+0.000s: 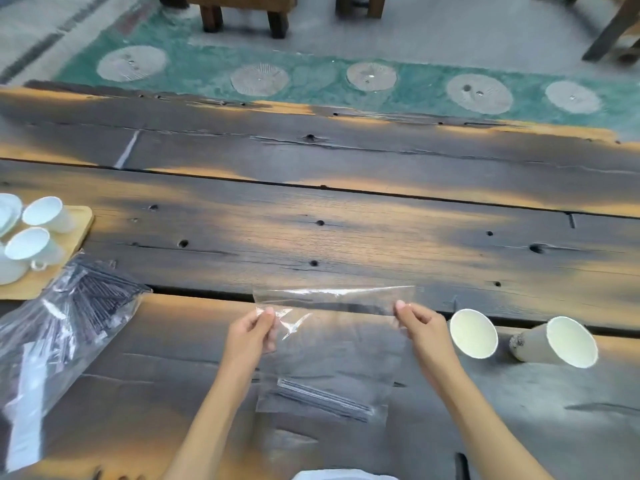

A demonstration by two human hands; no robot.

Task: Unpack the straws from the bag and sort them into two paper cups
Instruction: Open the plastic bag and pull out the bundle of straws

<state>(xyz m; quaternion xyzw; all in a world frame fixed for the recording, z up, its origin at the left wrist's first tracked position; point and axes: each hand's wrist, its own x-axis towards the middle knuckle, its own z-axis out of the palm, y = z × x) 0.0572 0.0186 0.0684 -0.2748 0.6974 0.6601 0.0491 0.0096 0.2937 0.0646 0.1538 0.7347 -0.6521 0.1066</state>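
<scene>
I hold a clear plastic bag up over the near part of the wooden table. My left hand pinches its upper left corner and my right hand pinches its upper right corner. A few dark straws lie at the bottom of the bag. Two white paper cups stand to the right of my right hand: the nearer cup and the farther cup.
A larger clear bag full of dark straws lies at the left. Behind it a wooden tray carries white teacups. Dark furniture legs stand on the floor beyond the table.
</scene>
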